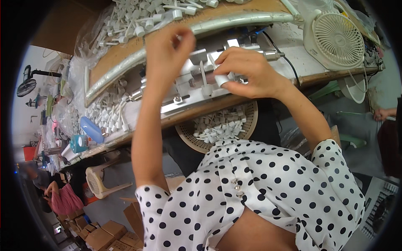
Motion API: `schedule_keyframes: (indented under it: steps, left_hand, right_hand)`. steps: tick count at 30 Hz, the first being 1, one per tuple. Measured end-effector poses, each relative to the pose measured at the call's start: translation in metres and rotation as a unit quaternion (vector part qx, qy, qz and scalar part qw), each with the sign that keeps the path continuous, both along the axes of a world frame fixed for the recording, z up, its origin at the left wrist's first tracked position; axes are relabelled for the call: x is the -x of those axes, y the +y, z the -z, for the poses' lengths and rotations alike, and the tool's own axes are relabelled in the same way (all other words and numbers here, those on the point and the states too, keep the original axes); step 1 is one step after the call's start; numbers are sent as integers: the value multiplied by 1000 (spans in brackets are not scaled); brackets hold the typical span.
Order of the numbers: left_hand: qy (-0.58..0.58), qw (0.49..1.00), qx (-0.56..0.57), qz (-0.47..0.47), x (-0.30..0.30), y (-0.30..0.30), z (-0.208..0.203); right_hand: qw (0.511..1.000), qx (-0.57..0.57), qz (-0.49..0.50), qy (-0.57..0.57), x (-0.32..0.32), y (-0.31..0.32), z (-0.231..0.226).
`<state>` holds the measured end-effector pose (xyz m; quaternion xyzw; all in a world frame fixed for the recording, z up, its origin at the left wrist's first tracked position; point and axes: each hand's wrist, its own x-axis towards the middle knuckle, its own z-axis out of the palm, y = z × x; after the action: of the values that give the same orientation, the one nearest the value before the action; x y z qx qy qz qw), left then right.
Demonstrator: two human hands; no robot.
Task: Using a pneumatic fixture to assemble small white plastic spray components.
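My right hand (249,71) pinches a white cap with a stem (222,79) between thumb and fingers, over the metal fixture on the bench. Just left of it, another white stemmed cap (207,89) stands upright at the fixture's front, its stem pointing up. My left hand (169,48) is raised over the left part of the fixture, near the padded rim. Its fingers are curled together and slightly blurred; whether anything is in them is hidden. Between the hands sits a grey metal block (198,57) of the fixture.
White stemmed caps (140,19) are heaped on a cardboard-lined tray with a plastic-wrapped rim (247,18). A basket (184,136) of similar pieces sits below the bench edge. At right stands a white fan (337,39); a black cable (287,62) runs nearby. Other people are at both sides.
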<state>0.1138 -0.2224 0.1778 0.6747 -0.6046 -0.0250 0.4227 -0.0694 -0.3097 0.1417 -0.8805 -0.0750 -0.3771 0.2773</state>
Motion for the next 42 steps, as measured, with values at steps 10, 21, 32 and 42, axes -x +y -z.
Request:
schedule_keyframes:
  steps: [10, 21, 32, 42]
  left_hand:
    - [-263, 942, -92, -186, -42, -101, 13]
    - [338, 939, 23, -54, -29, 12, -4]
    - [-6, 995, 94, -45, 61, 57, 70]
    - [-93, 994, 15, -47, 69, 44, 77]
  right_hand:
    - [981, 186, 6, 58, -33, 5, 28]
    - [992, 63, -34, 106, -42, -8, -9]
    - [926, 181, 277, 184, -140, -76, -32]
    - [989, -52, 138, 3, -61, -28, -34]
